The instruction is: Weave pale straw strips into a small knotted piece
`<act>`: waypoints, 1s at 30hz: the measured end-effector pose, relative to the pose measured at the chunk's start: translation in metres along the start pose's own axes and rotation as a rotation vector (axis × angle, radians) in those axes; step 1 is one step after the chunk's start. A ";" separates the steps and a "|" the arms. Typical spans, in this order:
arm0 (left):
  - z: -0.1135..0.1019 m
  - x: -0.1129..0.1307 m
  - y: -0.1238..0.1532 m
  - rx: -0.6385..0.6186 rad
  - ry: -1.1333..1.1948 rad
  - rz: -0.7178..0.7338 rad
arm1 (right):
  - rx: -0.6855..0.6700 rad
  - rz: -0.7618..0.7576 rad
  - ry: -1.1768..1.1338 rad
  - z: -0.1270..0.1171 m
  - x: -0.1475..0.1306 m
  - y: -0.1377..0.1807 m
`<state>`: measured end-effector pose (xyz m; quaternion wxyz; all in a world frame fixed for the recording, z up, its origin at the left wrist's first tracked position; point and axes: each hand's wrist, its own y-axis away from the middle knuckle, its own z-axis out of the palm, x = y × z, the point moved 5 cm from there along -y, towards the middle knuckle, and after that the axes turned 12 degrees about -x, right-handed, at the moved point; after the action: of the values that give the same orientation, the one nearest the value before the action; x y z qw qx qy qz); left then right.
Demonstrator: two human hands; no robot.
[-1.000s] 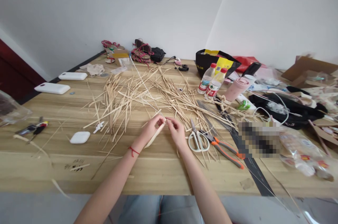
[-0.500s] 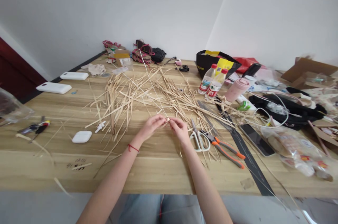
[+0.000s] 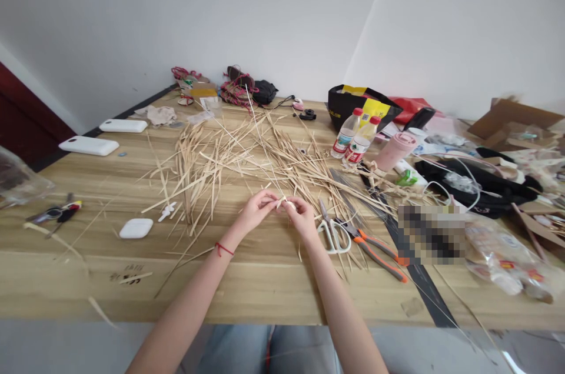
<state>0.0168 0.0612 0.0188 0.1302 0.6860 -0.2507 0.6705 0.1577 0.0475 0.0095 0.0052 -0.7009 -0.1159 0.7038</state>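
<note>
My left hand (image 3: pixel 259 210) and my right hand (image 3: pixel 302 219) meet above the table, fingertips pinched on a small pale strip piece (image 3: pixel 281 201). Fingers cover most of it, so its shape is unclear. From it a long thin pale strand (image 3: pixel 261 140) runs up and away, and a second strand (image 3: pixel 233 142) slants to the far left. Just beyond the hands lies a loose pile of dry straw-like strips (image 3: pixel 207 162). White-handled scissors (image 3: pixel 334 237) rest right of my right hand, beside pliers (image 3: pixel 379 253) with orange-and-grey handles.
Two red-capped bottles (image 3: pixel 353 139), a pink cup (image 3: pixel 396 150) and a black-and-yellow bag (image 3: pixel 348 104) stand at the back right. Clear plastic packaging (image 3: pixel 507 256) lies right. On the left are a white earbud case (image 3: pixel 136 229), white power banks (image 3: pixel 89 146) and keys (image 3: pixel 57 212).
The two strands have swung slightly to the right at their far ends. My fingers have shifted a little on the small piece; both hands stay together in about the same place.
</note>
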 end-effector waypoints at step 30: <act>0.003 -0.002 -0.001 0.123 0.172 -0.030 | -0.028 -0.089 -0.069 0.006 0.003 0.001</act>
<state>0.0195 0.0609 0.0165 0.1189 0.6365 -0.1864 0.7389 0.1521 0.0457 0.0067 0.0226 -0.6702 -0.1571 0.7251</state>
